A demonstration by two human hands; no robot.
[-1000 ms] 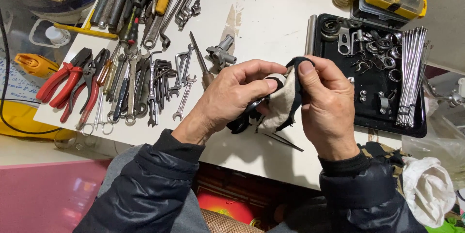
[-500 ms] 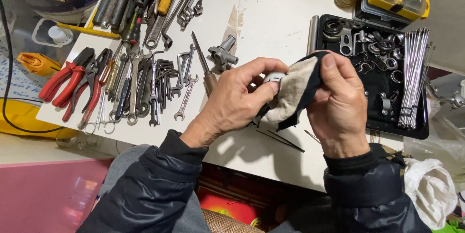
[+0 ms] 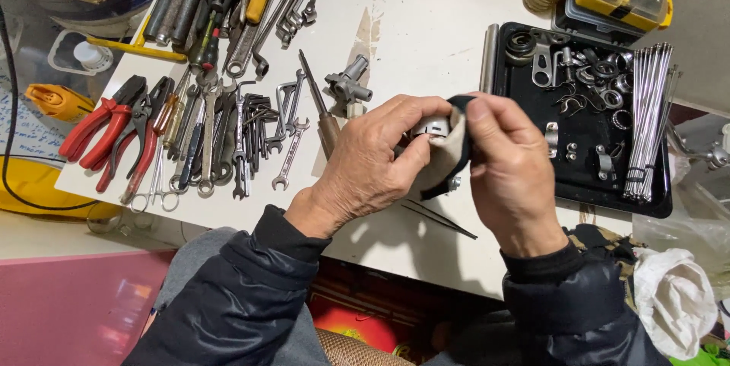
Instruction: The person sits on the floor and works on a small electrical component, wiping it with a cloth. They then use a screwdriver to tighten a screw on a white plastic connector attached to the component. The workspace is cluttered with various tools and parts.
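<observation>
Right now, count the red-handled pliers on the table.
2, both at the left end of the white table: the outer red-handled pliers nearest the edge, the inner red-handled pliers just to their right. More could lie hidden in the tool pile.

1. Left hand (image 3: 372,164): raised above the table, palm turned inward, fingers curled, thumb pressed forward toward the right hand.
2. Right hand (image 3: 509,172): back facing the camera, fingers bent, fingertips meeting the left hand's.
3. Both forearms: dark padded sleeves, angled inward.
</observation>
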